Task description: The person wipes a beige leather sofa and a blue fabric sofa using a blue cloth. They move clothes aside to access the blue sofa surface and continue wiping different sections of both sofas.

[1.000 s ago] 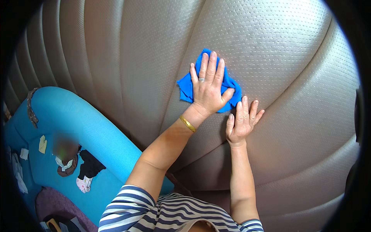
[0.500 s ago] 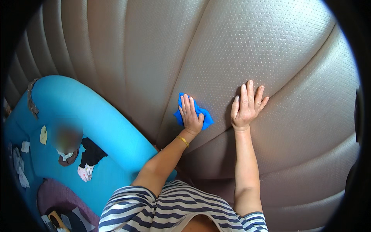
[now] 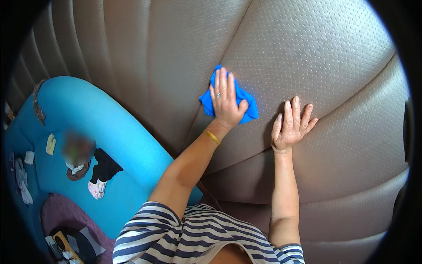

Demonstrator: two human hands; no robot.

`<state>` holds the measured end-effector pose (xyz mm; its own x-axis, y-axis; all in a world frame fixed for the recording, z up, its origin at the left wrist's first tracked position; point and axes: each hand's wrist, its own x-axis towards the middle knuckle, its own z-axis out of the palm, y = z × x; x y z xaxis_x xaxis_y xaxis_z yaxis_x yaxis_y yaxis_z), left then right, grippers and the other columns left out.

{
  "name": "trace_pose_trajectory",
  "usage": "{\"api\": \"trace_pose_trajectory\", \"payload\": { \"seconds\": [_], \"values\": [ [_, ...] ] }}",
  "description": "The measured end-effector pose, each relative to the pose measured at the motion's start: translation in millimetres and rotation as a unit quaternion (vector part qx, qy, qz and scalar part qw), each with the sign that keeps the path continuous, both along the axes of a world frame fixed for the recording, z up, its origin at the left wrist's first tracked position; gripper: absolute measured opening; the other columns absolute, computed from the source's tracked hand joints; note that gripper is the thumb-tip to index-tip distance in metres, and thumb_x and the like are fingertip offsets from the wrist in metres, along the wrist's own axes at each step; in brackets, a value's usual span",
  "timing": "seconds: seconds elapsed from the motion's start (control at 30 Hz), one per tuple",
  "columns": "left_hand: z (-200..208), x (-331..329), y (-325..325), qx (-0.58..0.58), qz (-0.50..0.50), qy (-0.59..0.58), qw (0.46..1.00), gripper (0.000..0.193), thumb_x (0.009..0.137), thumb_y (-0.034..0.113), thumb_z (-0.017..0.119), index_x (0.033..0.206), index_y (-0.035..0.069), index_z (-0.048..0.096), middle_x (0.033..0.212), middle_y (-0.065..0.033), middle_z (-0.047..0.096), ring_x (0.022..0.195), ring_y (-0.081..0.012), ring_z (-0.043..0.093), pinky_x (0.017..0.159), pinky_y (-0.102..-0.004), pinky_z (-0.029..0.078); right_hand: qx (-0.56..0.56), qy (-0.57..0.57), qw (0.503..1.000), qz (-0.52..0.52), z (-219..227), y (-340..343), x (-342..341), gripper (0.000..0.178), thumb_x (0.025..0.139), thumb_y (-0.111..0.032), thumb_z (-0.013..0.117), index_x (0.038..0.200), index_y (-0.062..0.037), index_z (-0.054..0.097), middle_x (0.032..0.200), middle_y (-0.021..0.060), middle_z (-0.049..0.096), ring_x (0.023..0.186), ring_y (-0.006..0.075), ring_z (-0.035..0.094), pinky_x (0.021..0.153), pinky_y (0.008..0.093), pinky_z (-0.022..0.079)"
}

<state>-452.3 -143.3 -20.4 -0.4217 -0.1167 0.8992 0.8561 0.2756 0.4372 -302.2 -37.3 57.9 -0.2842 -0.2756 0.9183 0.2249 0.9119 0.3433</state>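
Pressed flat under my left hand (image 3: 227, 103) is a bright blue cloth (image 3: 247, 105), spread against a tall padded panel (image 3: 307, 57). The panel is grey-brown, dimpled and divided by curved seams. My left fingers stretch upward over the cloth, keeping it against the surface; a ring and a yellow bracelet show on this arm. To the right and a little lower, my right hand (image 3: 290, 126) rests on the same panel just above a seam. Its fingers are spread and nothing is in it.
At the left a blue sofa (image 3: 99, 103) curves round, bearing a black garment (image 3: 105, 165), a pinkish cloth (image 3: 96, 189), a yellow cloth (image 3: 51, 144) and a blurred thing I cannot make out. Lower left, a dark round tabletop (image 3: 85, 246) with small items stands over a purple rug (image 3: 61, 207).
My left hand has slid the blue cloth up the panel and slightly to the right. My right hand stays on the panel, a little farther right in view.
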Motion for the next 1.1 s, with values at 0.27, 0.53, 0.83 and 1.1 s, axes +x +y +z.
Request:
{"api": "trace_pose_trajectory", "payload": {
  "seconds": [0.27,0.53,0.83,1.1],
  "values": [
    [-152.1,6.2,-9.5,-0.011,-0.021,-0.163,0.986,0.074,0.086,0.013,0.049,0.151,-0.008,0.021,0.156,-0.0288,0.025,0.145,-0.0442,0.025,0.119,-0.0524,0.018,0.006,0.025,1.0,0.002,0.9,0.9,-6.3,0.032,0.092,-0.022,0.056,0.121,-0.0161,0.07,0.14,0.0013,0.059,0.147,0.025,0.031,0.125,0.0433,0.002],
    [-126.4,25.4,6.1,0.011,-0.03,-0.204,0.978,0.074,0.09,0.015,0.05,0.15,-0.012,0.015,0.158,-0.0314,0.015,0.148,-0.0465,0.013,0.12,-0.0537,0.012,0.012,0.023,1.0,-0.014,0.3,-1.1,-6.4,0.032,0.094,-0.021,0.056,0.121,-0.0193,0.07,0.142,-0.0011,0.057,0.147,0.0234,0.031,0.125,0.0419,0.003],
    [-134.1,9.0,-4.6,0.022,-0.024,-0.154,0.988,0.069,0.087,0.018,0.048,0.148,-0.006,0.028,0.154,-0.0278,0.028,0.144,-0.0446,0.026,0.118,-0.0527,0.019,0.005,0.028,0.999,-0.018,-5.3,1.5,-6.9,0.029,0.092,-0.026,0.056,0.115,-0.022,0.073,0.139,-0.0007,0.059,0.147,0.0233,0.031,0.126,0.0433,0.0],
    [-246.8,17.3,-3.4,0.041,-0.005,-0.365,0.93,0.058,0.098,0.014,0.042,0.15,-0.005,0.025,0.155,-0.0207,0.028,0.142,-0.0383,0.029,0.119,-0.0451,0.023,0.012,0.025,0.999,-0.032,-5.1,2.1,-7.6,0.031,0.091,-0.024,0.057,0.119,-0.0218,0.071,0.14,-0.0004,0.058,0.147,0.0239,0.031,0.126,0.0421,0.001]
  ]
}}
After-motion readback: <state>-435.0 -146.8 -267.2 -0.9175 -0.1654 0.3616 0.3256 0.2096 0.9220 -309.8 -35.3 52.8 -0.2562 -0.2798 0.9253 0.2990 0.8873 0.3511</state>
